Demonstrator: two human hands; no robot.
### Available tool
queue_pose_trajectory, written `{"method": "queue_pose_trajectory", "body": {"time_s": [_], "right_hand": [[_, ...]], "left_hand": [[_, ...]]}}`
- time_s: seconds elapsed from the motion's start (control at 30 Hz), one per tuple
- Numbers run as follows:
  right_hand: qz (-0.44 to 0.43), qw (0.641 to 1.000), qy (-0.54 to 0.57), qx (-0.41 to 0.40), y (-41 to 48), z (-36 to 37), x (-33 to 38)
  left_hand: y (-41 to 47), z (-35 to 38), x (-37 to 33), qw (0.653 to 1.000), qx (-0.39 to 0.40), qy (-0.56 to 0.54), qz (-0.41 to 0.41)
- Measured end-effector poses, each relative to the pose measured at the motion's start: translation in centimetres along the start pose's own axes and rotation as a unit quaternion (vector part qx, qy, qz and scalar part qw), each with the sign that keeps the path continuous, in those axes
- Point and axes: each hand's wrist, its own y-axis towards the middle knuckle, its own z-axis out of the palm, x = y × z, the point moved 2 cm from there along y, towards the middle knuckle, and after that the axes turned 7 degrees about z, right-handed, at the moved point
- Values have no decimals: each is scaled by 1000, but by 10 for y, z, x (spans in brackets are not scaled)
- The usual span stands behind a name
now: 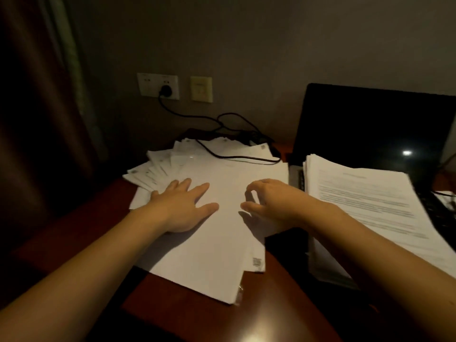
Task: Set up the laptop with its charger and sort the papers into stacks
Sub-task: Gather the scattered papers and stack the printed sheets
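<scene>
A loose heap of white papers lies spread and fanned on the reddish desk. My left hand lies flat on the heap with straight fingers. My right hand hovers over the top sheet, fingers curled, thumb and forefinger close together; no sheet shows between them. A second stack of printed papers rests on the keyboard of the open black laptop at the right. The black charger cable runs from a plug in the wall socket across the heap's far end.
A second, yellowish wall plate sits beside the socket. A dark curtain hangs at the left. Another cable and white item lie at the right edge beside the laptop. The desk's front edge is in shadow.
</scene>
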Motion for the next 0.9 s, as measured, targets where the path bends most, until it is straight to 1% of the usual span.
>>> {"method": "queue_pose_trajectory", "body": {"time_s": [0.07, 0.17, 0.23, 0.3, 0.33, 0.4, 0.47, 0.53, 0.57, 0.63, 0.7, 0.77, 0.83, 0.9], "right_hand": [[15, 999, 25, 28, 6, 6, 11], [18, 998, 44, 39, 6, 11, 19], [44, 996, 76, 19, 4, 12, 16], [108, 990, 84, -22, 4, 12, 8], [137, 987, 77, -35, 5, 12, 4], [166, 984, 64, -32, 7, 11, 2], [174, 982, 69, -16, 8, 7, 4], [177, 980, 85, -7, 11, 0, 5], [180, 979, 96, -3, 12, -4, 5], [193, 974, 115, 5, 14, -9, 3], [205, 970, 131, 17, 16, -12, 3], [217, 963, 157, 26, 18, -12, 3], [232, 950, 210, 15, 19, -12, 2], [243, 931, 272, -19, 19, -10, -4]], "left_hand": [[-16, 2, 1, 1000, -4, 2, 0], [-35, 8, 0, 999, -24, 20, 4], [-40, 9, 0, 999, -41, 25, 14], [-42, 7, -2, 998, -58, 17, 33], [-42, 5, -3, 997, -65, 8, 44], [-41, 2, -8, 995, -66, -18, 70], [-35, -2, -10, 992, -58, -57, 94], [-25, -9, -3, 985, -55, -133, 100], [-20, -14, 3, 977, -62, -185, 89], [-11, -21, 18, 958, -94, -268, 41], [-3, -25, 31, 943, -118, -312, -15], [4, -28, 39, 926, -122, -352, -62], [9, -30, 41, 903, -121, -400, -95], [11, -32, 42, 875, -138, -448, -121]]}}
